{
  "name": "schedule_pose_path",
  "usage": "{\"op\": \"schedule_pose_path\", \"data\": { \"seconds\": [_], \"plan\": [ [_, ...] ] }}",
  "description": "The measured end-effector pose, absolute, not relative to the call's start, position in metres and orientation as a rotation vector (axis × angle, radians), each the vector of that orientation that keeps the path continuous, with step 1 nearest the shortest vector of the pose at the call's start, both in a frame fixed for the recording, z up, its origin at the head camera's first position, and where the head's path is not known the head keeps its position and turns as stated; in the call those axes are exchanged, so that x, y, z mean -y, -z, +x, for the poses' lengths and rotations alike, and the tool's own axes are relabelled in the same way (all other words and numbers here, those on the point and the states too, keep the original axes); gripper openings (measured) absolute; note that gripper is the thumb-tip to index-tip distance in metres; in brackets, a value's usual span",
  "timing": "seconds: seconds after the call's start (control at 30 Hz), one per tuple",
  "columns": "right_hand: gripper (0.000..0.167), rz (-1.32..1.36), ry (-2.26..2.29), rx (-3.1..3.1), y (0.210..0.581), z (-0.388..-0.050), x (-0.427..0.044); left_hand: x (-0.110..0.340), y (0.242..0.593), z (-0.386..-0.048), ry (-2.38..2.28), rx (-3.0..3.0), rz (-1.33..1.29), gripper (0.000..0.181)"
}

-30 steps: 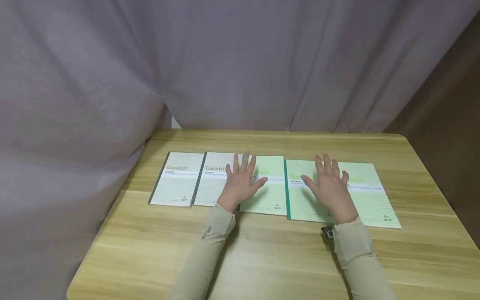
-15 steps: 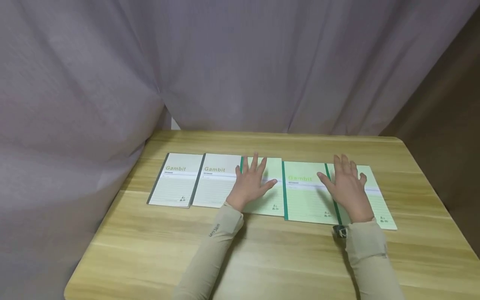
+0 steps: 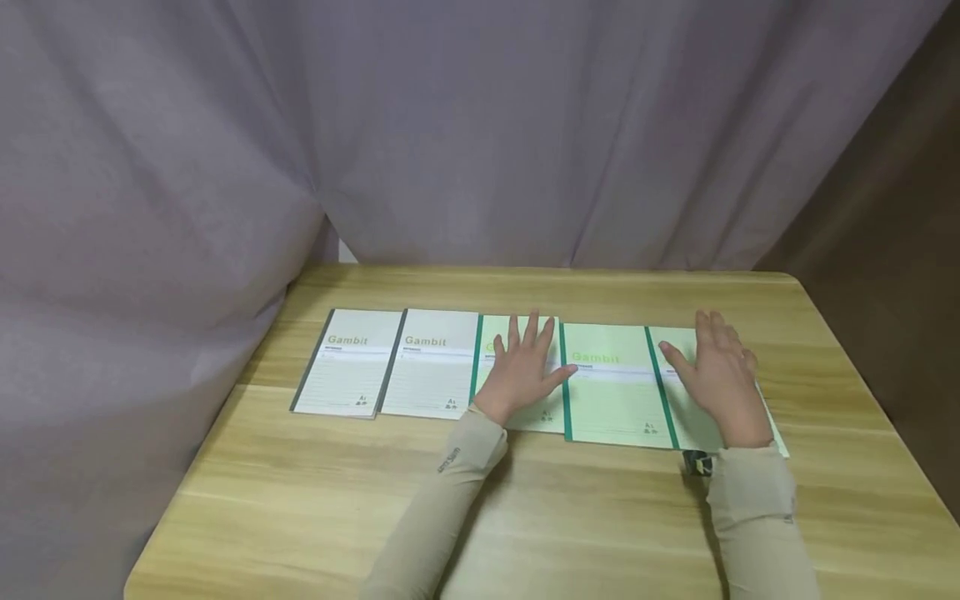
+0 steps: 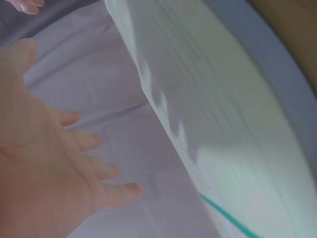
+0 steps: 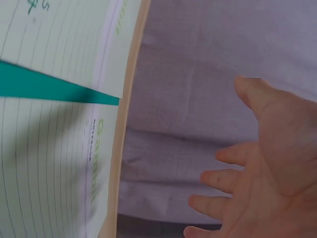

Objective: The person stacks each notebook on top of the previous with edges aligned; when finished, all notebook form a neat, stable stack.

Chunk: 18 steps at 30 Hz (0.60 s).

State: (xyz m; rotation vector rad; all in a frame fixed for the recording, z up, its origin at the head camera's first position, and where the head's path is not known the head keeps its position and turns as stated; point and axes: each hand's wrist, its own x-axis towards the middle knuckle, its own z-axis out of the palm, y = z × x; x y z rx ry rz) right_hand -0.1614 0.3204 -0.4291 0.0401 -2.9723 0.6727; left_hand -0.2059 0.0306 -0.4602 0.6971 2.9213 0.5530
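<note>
Fingers on the left hand are straight and fanned apart, thumb stuck out wide, right over the middle green notebook. Right hand is pretty similar: straight fingers, thumb way out, over the right-end green notebook. Going by the wrist views, both palms look raised off the covers. Between the hands sits another green notebook, and yeah, all three green ones have green spines. Over toward the surface's left edge are two white ones, the inner white notebook and the outer white notebook, both dark-spined. All five make one side-by-side row, closer to the far edge, with the right end angling a bit away from it. Some black gadget pokes out by the right sleeve. Wood-look table, greyish-purple curtain behind its far edge.
</note>
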Motion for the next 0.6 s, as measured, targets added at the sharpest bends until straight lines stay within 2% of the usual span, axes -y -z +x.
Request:
{"op": "schedule_pose_path", "data": {
  "seconds": [0.6],
  "plan": [
    [0.09,-0.115,-0.769,2.995,0.416,-0.155,-0.343,-0.079,0.463,-0.192,-0.65,-2.819,0.743,0.093]
  ]
}}
